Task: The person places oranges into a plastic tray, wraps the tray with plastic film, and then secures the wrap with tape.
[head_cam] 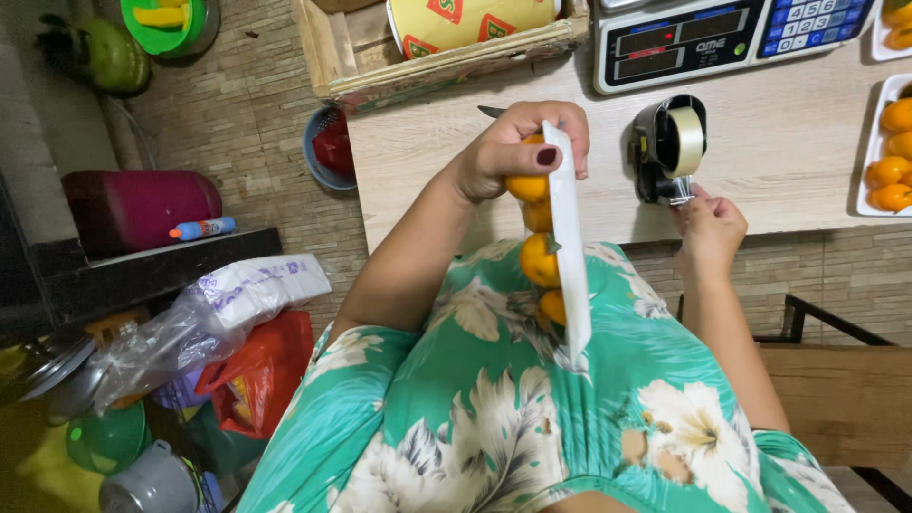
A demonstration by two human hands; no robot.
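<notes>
While the left hand grips a tray of oranges on edge over the lap, the right hand pinches tape at the dispenser, at 1 o'clock from the tray. So it's filled, taping looks not yet done, more trays wait at 3 o'clock

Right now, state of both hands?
Left hand: closed on the tray of oranges, held on edge.
Right hand: pinching tape at the dispenser.
</notes>
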